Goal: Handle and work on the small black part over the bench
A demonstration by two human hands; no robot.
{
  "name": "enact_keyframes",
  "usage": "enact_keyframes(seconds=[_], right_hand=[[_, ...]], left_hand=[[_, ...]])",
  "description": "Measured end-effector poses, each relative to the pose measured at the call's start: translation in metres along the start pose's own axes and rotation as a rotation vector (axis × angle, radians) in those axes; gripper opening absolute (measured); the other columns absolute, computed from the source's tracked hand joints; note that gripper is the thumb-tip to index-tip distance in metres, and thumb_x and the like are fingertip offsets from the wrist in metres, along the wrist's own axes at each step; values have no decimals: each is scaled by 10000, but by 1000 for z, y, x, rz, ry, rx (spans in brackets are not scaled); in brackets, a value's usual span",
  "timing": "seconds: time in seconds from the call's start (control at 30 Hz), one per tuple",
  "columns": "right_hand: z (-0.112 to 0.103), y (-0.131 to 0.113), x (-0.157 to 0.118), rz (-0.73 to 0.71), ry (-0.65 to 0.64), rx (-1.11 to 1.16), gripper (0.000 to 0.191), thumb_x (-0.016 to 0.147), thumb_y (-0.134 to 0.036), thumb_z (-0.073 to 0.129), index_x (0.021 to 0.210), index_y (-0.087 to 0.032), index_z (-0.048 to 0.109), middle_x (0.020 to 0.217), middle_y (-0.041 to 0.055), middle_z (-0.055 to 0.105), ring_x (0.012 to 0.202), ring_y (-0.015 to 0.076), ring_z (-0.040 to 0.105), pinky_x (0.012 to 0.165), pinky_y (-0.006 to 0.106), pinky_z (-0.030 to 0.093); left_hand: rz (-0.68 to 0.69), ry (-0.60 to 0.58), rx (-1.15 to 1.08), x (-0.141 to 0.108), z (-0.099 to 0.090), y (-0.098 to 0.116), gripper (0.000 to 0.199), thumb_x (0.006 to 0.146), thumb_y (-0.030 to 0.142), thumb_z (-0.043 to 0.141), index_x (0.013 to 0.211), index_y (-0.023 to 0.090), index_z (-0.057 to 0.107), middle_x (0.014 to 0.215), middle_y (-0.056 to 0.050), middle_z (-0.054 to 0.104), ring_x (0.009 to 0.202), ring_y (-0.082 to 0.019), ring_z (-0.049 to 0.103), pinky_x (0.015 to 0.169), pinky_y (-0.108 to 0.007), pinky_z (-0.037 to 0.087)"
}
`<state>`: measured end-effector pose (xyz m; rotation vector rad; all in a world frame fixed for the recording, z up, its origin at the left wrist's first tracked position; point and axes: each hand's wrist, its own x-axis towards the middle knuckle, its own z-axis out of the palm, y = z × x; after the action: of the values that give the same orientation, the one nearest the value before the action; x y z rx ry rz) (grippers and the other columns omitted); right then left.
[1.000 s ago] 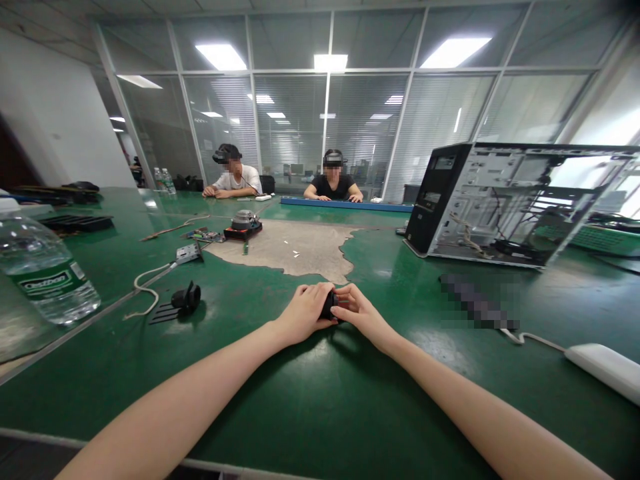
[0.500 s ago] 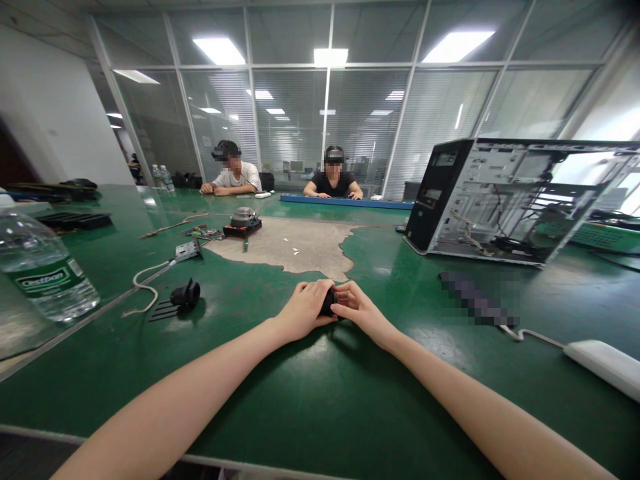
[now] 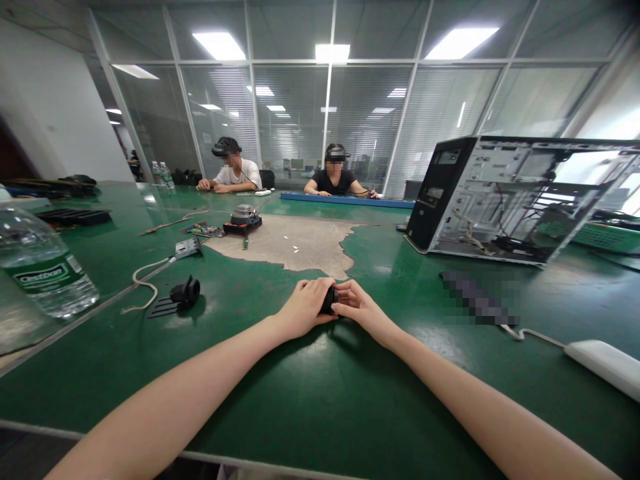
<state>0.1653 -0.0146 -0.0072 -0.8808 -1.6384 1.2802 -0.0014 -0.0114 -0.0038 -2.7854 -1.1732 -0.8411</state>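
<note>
Between my two hands, just above the green table (image 3: 320, 400), is a small black round part (image 3: 329, 301); most of it is hidden by my fingers, so its kind does not show. My left hand (image 3: 306, 303) wraps around it from the left and over the top. From the right, the curled fingers and thumb of my right hand (image 3: 357, 303) close on it. To the left of my hands lies a black part with a round collar and flat prongs (image 3: 184, 293).
At left stand a water bottle (image 3: 50, 273) and a metal bracket (image 3: 187, 247) beside a cable. Farther back sits a heatsink-like part (image 3: 243, 220). An open computer case (image 3: 500, 200) and a white power strip (image 3: 605, 363) are at right. Two people sit across the table.
My hands keep nearly the same grip on the black round part. Across the table, one person's hand has shifted slightly to the right. The view has tilted very slightly.
</note>
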Motion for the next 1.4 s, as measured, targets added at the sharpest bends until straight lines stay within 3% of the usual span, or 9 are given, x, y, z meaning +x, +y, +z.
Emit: enact_keyframes(seconds=[0.2, 0.37, 0.53, 0.83, 1.07, 1.23, 1.4], right_hand=[[2, 0, 0, -9, 25, 47, 238, 696, -332, 593, 853, -210, 462, 866, 2, 552, 780, 124, 543, 684, 279, 448], [1, 4, 2, 18, 42, 18, 307, 688, -339, 602, 932, -208, 468, 907, 26, 545, 812, 140, 541, 713, 304, 443], [-1, -3, 0, 20, -22, 50, 316, 640, -311, 652, 868, -217, 456, 850, -2, 553, 808, 141, 543, 725, 309, 437], [0, 4, 2, 34, 41, 19, 284, 714, -367, 570, 930, -208, 478, 875, 19, 559, 781, 132, 541, 695, 292, 441], [-2, -6, -1, 4, -80, 88, 338, 629, -279, 666, 882, -223, 450, 873, -4, 559, 832, 140, 546, 738, 306, 428], [0, -3, -1, 5, -5, 81, 227, 701, -324, 594, 849, -216, 459, 846, -7, 555, 800, 127, 547, 736, 299, 427], [-1, 3, 2, 34, 42, -15, 276, 711, -342, 578, 933, -208, 486, 925, 30, 559, 848, 146, 540, 765, 321, 426]], left_hand=[[-6, 5, 2, 1, 0, 1, 539, 707, 369, 595, 1123, 202, 296, 1114, -74, 475, 1021, -231, 454, 854, -378, 309], [-6, 1, -3, 2, 0, 0, 528, 703, 349, 595, 1114, 201, 299, 1095, -75, 478, 1018, -230, 452, 851, -373, 310], [-6, 2, -8, 1, 0, 1, 497, 712, 347, 582, 1102, 206, 308, 1090, -72, 475, 999, -225, 463, 851, -378, 307], [4, 9, -17, 1, -1, 1, 518, 707, 326, 591, 1116, 202, 298, 1098, -75, 480, 1026, -225, 451, 855, -370, 307], [-7, 4, -24, 1, 0, 1, 535, 685, 299, 610, 1114, 212, 302, 1107, -70, 481, 1010, -224, 465, 856, -376, 304], [-6, 7, -23, 1, 1, 0, 548, 685, 329, 609, 1120, 208, 298, 1103, -77, 479, 1028, -231, 456, 861, -382, 304], [-7, 9, -24, 1, 2, -1, 540, 686, 328, 610, 1113, 201, 306, 1081, -74, 493, 1008, -227, 466, 856, -375, 311]])
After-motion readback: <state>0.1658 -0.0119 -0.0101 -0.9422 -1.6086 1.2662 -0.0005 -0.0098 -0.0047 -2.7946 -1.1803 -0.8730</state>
